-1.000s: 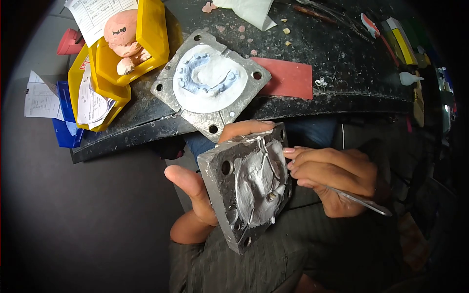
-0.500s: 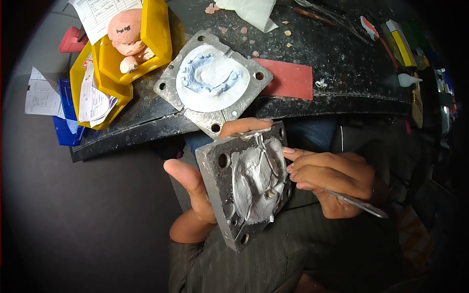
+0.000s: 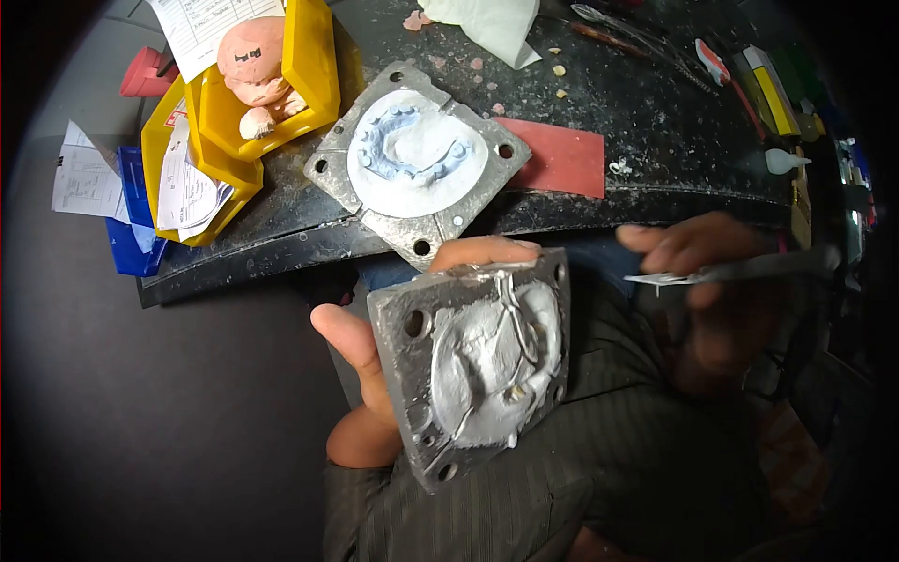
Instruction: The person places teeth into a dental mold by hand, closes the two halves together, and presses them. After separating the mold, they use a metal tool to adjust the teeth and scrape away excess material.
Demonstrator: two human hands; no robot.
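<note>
Gripping the plaster-filled metal flask half (image 3: 478, 361) in my left hand (image 3: 370, 375); my blurred right hand (image 3: 707, 281) pinches a thin metal blade (image 3: 740, 270).

The left hand (image 3: 375, 375) was raised palm-up in front of the body, thumb spread out to the left and a fingertip curled over the top of what it gripped. The right hand (image 3: 702, 281) was lifted to the right, blurred, fingers pinched together.
</note>
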